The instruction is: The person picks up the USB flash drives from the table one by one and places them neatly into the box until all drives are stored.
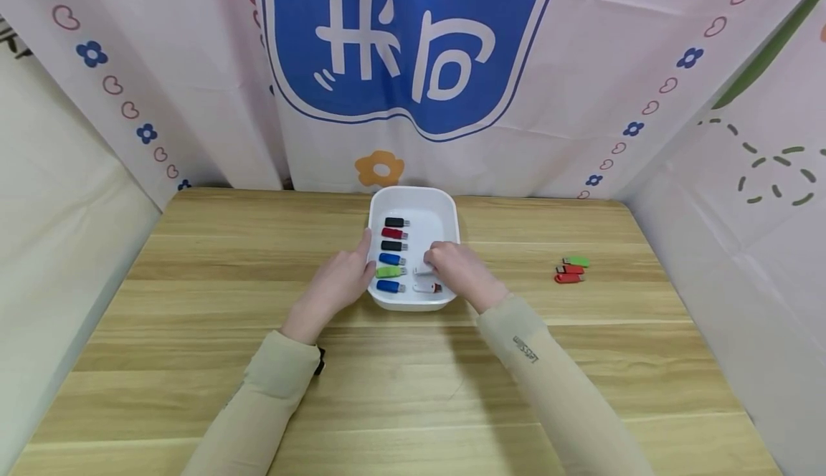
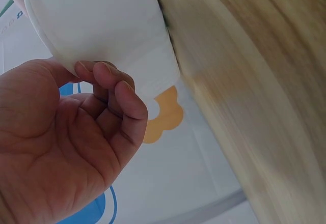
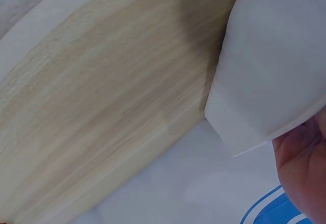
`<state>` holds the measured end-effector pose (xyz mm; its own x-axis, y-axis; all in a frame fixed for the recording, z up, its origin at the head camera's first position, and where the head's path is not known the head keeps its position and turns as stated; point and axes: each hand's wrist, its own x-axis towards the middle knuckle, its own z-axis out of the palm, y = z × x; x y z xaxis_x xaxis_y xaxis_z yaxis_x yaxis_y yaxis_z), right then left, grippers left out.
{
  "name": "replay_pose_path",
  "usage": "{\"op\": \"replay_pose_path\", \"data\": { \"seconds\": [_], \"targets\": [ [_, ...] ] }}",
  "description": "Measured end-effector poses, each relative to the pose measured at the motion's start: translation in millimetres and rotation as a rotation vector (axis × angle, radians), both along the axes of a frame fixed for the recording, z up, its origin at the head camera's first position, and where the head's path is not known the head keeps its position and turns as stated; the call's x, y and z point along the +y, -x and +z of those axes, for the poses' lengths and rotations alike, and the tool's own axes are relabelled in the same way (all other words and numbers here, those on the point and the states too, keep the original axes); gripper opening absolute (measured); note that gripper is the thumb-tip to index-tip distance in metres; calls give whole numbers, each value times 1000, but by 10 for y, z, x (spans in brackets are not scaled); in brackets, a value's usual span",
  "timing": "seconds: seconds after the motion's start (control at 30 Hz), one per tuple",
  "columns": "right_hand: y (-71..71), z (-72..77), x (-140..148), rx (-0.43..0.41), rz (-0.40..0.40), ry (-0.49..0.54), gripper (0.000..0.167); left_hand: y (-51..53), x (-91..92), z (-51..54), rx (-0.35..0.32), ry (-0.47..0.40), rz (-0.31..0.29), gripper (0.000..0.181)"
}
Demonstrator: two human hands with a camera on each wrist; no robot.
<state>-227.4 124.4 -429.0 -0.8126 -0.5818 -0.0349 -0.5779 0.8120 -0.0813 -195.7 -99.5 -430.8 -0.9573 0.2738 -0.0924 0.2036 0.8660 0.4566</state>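
Observation:
Against the left rim of the white tray lies my left hand; in the left wrist view its curled fingers grip the edge beside the tray wall. My right hand reaches over the right rim and pinches a white USB stick inside. Just in front of that stick lies another white one. A left column holds black, red, blue, green and other sticks. The right wrist view shows the tray's outer wall and part of my right hand.
On the wooden table, well right of the tray, lie a green USB stick and two red ones, close together. A printed curtain hangs behind the table's back edge, and pale cloth stands along both sides.

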Motion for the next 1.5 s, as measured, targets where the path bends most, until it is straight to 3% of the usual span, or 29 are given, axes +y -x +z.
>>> {"op": "replay_pose_path", "data": {
  "seconds": [0.43,1.5],
  "targets": [
    [38,-6,-65,-64,-17,-24,15,-5,-3,13,-4,-4,1,69],
    [65,-76,-82,-52,-22,-10,12,5,0,8,4,-9,1,68]
  ]
}}
